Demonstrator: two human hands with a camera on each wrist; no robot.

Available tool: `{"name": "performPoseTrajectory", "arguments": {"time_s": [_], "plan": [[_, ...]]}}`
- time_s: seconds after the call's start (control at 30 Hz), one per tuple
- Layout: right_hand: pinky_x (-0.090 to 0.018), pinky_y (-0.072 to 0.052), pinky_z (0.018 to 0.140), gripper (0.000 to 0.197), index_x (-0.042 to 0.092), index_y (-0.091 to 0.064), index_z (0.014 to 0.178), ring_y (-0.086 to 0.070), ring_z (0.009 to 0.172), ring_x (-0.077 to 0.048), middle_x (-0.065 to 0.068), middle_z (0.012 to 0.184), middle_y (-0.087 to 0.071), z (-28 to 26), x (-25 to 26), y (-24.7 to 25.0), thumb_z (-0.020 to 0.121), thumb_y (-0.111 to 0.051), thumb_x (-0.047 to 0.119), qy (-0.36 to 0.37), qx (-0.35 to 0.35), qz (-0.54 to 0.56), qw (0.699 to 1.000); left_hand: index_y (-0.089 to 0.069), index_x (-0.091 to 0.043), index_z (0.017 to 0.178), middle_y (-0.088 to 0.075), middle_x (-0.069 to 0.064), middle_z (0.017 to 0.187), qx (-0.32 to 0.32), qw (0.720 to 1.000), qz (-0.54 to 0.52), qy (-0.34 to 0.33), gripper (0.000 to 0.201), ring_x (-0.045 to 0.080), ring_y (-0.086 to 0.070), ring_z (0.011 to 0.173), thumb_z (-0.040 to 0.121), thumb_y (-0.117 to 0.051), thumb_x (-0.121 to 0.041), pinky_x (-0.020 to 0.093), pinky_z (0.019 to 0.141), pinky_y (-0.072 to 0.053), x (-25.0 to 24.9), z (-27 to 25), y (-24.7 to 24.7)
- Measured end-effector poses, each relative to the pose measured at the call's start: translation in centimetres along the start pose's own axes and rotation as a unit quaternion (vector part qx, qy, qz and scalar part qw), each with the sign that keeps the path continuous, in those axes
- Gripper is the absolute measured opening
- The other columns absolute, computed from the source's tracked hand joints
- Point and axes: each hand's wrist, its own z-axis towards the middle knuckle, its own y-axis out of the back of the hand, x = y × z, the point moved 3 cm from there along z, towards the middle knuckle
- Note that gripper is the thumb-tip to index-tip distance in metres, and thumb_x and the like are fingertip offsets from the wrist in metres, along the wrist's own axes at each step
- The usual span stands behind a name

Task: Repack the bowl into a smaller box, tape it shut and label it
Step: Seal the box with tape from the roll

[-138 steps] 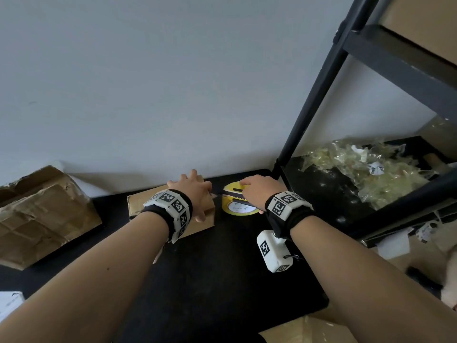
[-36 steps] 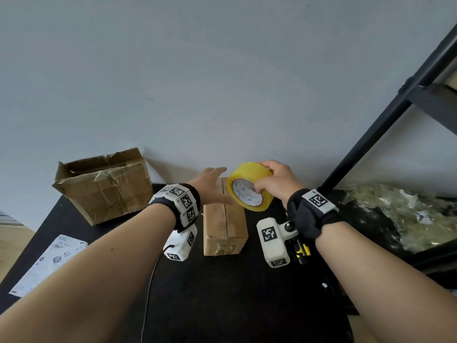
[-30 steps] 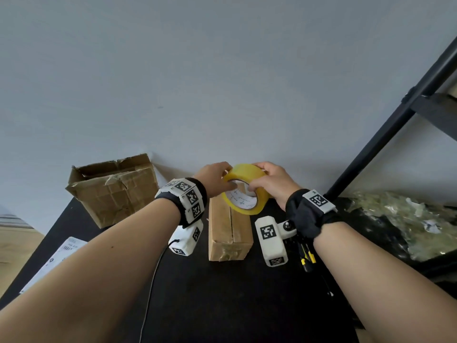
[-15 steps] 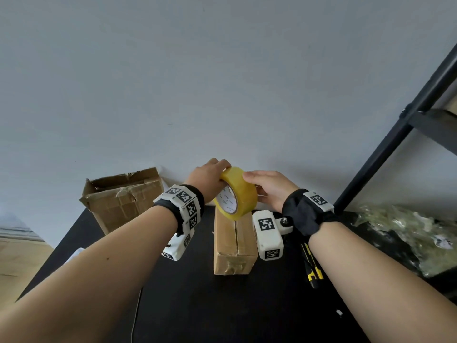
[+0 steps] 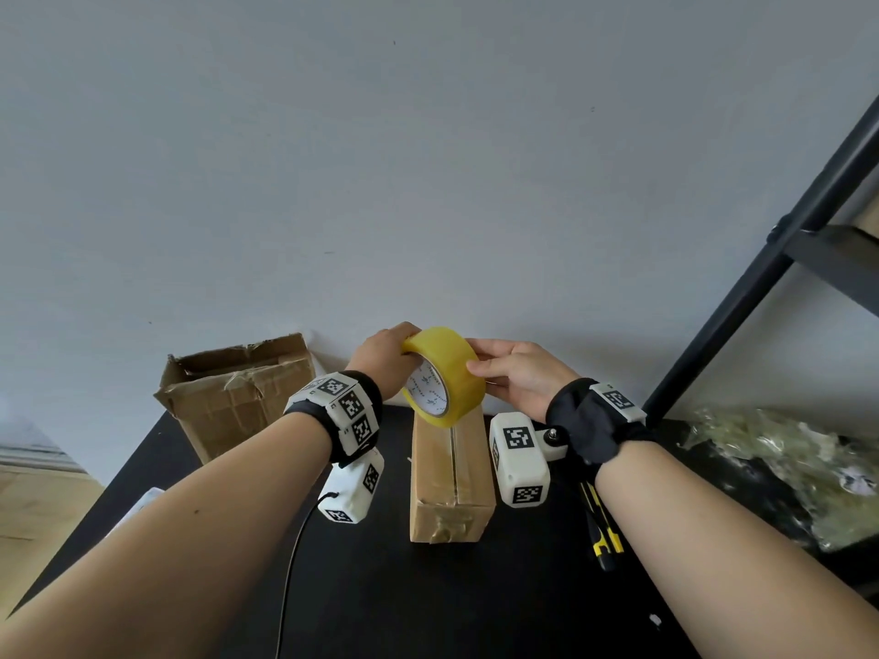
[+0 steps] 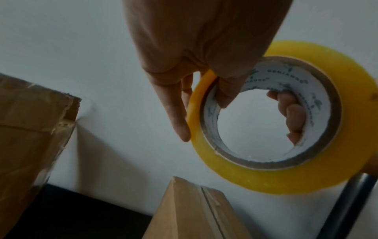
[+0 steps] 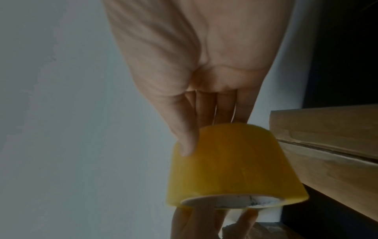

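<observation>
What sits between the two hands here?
The yellow tape roll, gripped by the left hand and the right hand above the small box. The head view shows this best.

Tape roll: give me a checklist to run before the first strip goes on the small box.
1. Tape roll held in both hands, left hand and right hand: ok.
2. Roll above small box: ok.
3. Box flaps closed: ok.
4. Top seam already taped: cannot tell.
5. Free tape end found: cannot tell.
6. Yellow-black tool, probably a cutter, beside box: ok.
</observation>
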Motion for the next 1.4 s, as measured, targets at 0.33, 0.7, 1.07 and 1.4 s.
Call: {"name": "performPoseTrajectory", "arguments": {"time_s": [0.33,0.7,1.07,1.4], "plan": [[-0.026,-0.048,0.073,0.014,0.009,-0.067,0.093,-0.058,0.082,-0.020,-0.009,0.091,-0.064,0.0,-0.4,-0.4,0.089,-0.055,0.004,-0.039,-0.041,0.074,0.996,-0.054,-0.022,0.121,-0.061,0.006,0.104,-0.004,1.000,0.016,-0.004,0.031,0.026,-0.060,0.090,0.092,-0.047,-0.014,0.041,0.084,-0.053,-0.5,-0.4,0.3],[-0.027,-0.051,0.070,0.025,0.011,-0.069,0.092,-0.057,0.075,-0.019,-0.007,0.083,-0.063,-0.6,0.8,-0.9,0.084,-0.050,-0.004,-0.003,-0.065,0.031,0.997,-0.057,-0.017,0.109,-0.065,0.010,0.098,0.024,0.997,-0.059,0.036,0.021,0.029,-0.066,0.087,0.093,-0.046,-0.011,0.044,0.074,-0.058,-0.7,-0.9,0.3],[-0.039,-0.059,0.079,0.007,0.023,-0.072,0.079,-0.070,0.083,-0.018,-0.004,0.082,-0.074,-1.0,2.9,-1.3,0.081,-0.072,0.016,0.214,-0.142,-0.222,0.941,-0.055,-0.010,0.104,-0.056,0.015,0.114,0.067,0.958,-0.218,0.173,0.014,0.037,-0.062,0.090,0.091,-0.054,-0.011,0.045,0.071,-0.058,-0.3,-1.5,0.7],[-0.036,-0.057,0.085,0.015,0.027,-0.074,0.099,-0.067,0.092,-0.010,0.001,0.092,-0.074,-0.9,3.3,-2.1,0.085,-0.068,0.023,0.220,-0.112,-0.267,0.931,-0.058,-0.006,0.106,-0.061,0.018,0.104,0.058,0.962,-0.197,0.180,0.020,0.031,-0.061,0.067,0.091,-0.052,-0.019,0.033,0.055,-0.056,-0.3,-1.8,1.4]]}}
